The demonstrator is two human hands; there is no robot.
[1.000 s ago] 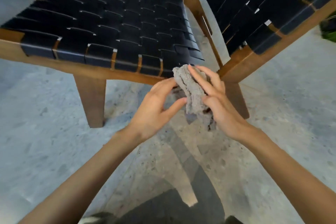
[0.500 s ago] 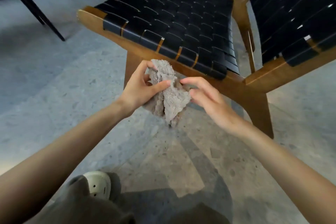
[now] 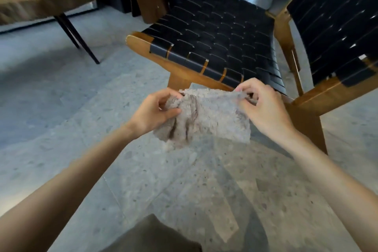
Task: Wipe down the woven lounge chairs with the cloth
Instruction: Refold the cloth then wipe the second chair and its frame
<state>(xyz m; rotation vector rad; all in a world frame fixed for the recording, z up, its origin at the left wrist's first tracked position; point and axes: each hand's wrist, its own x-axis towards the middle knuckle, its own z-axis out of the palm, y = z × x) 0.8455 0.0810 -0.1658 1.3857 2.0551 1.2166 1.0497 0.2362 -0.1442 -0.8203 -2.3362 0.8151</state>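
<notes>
The grey cloth (image 3: 206, 116) is held spread between the fingers of the left hand (image 3: 156, 111) and right hand (image 3: 263, 106), pinched at its upper corners, seemingly to flatten it for wiping the woven chair (image 3: 221, 47) just beyond the fingers.
</notes>
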